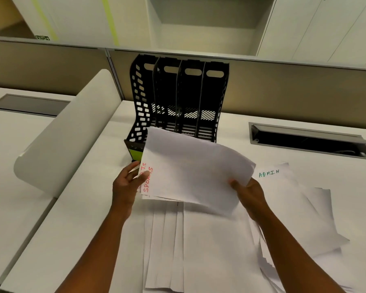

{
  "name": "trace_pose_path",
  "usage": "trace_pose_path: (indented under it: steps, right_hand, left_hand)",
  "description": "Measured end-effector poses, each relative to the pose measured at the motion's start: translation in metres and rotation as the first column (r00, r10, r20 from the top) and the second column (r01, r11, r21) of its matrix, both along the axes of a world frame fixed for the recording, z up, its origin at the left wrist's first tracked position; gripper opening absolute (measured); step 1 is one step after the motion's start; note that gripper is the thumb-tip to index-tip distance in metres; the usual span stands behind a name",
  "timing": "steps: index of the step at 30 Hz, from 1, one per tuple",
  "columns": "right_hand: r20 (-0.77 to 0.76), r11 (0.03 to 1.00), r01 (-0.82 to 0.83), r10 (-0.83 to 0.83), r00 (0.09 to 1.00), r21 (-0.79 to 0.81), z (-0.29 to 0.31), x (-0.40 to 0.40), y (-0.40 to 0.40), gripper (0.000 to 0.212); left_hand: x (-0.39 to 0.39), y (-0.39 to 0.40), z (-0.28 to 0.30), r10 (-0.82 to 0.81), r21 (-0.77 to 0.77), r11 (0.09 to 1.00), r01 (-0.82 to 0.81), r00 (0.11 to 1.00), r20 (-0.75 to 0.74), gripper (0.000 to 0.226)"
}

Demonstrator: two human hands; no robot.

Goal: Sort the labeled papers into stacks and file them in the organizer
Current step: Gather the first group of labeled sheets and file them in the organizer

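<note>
A small stack of white papers [190,170] marked SPORTS in red is lifted above the desk, just in front of the black organizer [178,98]. My left hand [127,185] pinches its left edge beside the red lettering. My right hand [248,192] grips its right edge, and the sheets bow upward between them. The organizer stands upright with several slots, and no paper shows in them. A loose pile with a sheet marked ADMIN [269,173] in green lies to the right. Another fanned stack of papers [178,246] lies on the desk below my hands.
A white curved divider panel [68,134] leans at the left of the desk. An open cable tray [309,140] is set into the desk at the right. A beige partition [294,92] and overhead cabinets stand behind the organizer.
</note>
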State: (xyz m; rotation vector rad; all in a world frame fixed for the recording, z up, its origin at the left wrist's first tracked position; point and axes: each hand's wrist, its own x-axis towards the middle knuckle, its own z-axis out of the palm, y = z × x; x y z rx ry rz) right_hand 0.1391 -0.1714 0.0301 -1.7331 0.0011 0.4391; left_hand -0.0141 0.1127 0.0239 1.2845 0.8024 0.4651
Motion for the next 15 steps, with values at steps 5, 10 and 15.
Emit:
trace_pose_path:
  steps: [5,10,15]
  right_hand:
    - [0.082,1.000,-0.017,0.019,0.996,-0.026,0.013,0.001,0.004,0.022]
    - [0.088,1.000,-0.018,0.017,0.996,0.012,0.010,-0.007,0.001,0.025]
    - [0.141,0.998,-0.052,0.047,0.989,0.034,0.007,-0.012,0.000,0.026]
  left_hand:
    - [0.012,-0.003,0.012,-0.176,0.295,0.936,0.191,0.981,-0.076,0.038]
    - [0.014,-0.017,0.006,-0.191,0.283,0.936,0.208,0.978,-0.088,0.025]
    - [0.008,-0.025,-0.007,-0.221,0.262,0.936,0.236,0.971,-0.088,0.031]
